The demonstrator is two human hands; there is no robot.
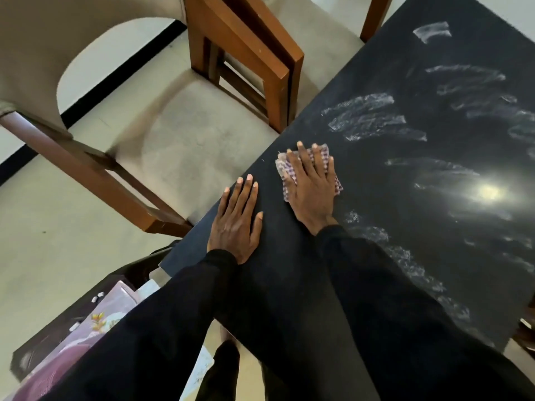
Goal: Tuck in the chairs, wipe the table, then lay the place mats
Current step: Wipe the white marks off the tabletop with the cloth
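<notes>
A person leans over a dark table point(405, 215) mid-wipe. The right hand point(311, 189), near the centre of the frame, lies flat with its fingers spread and straight, pressing a small checked cloth point(286, 182) against the tabletop close to the table's edge. The left hand point(236, 224), just beside it toward eight o'clock, rests palm-down with its fingers straight and together, holding nothing and apparently bracing the body.

Pale streaks point(367, 117) fan across the surface from one o'clock round to four o'clock, and a ceiling light throws a glare point(489, 192) at three o'clock.

At ten o'clock an upholstered chair point(188, 125) stands with its seat partly under the table edge. At seven o'clock lie purple floral sheets point(110, 308), possibly the place mats, well apart from both hands.

The cloth looks thin, soft and light. It is likely to bunch or slide on the glossy top unless held down with a flat palm, as it is here. For lifting, a pinch at the loose corner showing beyond the fingertips at twelve o'clock would serve. The streaks suggest the wiping is unfinished.
</notes>
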